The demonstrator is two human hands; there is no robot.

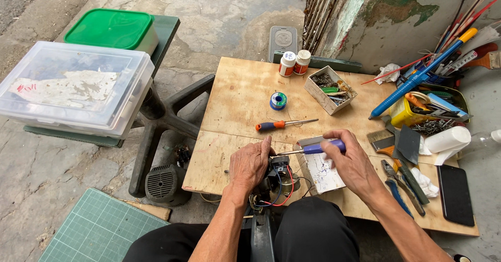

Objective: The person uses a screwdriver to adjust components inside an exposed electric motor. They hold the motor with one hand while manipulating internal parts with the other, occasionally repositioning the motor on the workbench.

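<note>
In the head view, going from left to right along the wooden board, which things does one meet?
Orange-handled screwdriver → blue spool of solder wire → two white pill bottles → small cardboard box of parts → yellow tin of tools → black phone.

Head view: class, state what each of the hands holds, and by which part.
Right hand grips a screwdriver by its purple handle; left hand clasps the top of a wired part.

A screwdriver with a blue-purple handle lies nearly level in the right hand, its thin metal shaft pointing left to a small black electrical part. That part, trailing red, blue and black wires, sits at the near worktop edge under the left hand
</note>
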